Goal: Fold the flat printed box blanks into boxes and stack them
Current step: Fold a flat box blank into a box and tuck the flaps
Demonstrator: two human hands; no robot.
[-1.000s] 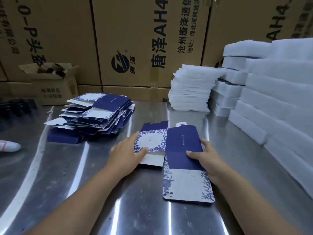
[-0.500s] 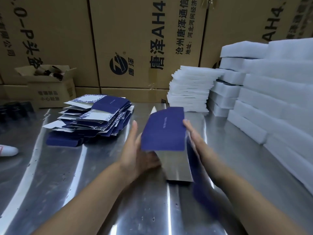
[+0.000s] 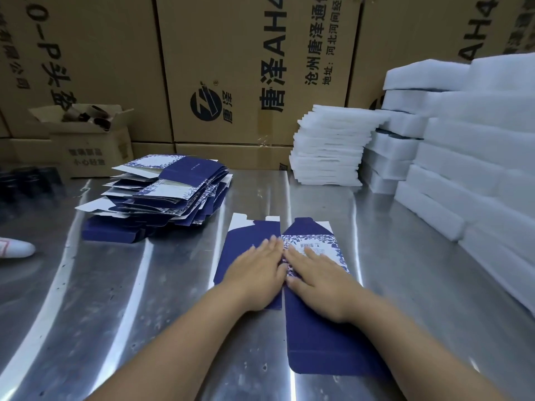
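A navy and white floral box blank [image 3: 315,342] lies flat on the steel table [image 3: 144,314] in front of me. Both palms press down on it side by side. My left hand [image 3: 257,273] rests flat on its plain navy left panel. My right hand [image 3: 315,279] covers the right panel, whose floral white label shows past the fingertips. A messy pile of similar blanks [image 3: 162,192] sits at the back left of the table, an arm's length from my left hand.
Stacks of white foam sheets [image 3: 330,146] and thicker foam blocks [image 3: 469,157] fill the right side. Large brown cartons [image 3: 231,68] wall the back. A small open carton [image 3: 86,140] stands at the left, and a white object [image 3: 14,247] lies at the left edge.
The blank was lifted and turned over in both hands half a second ago. It now lies flat on the table again, other side up, with both palms pressed on it.
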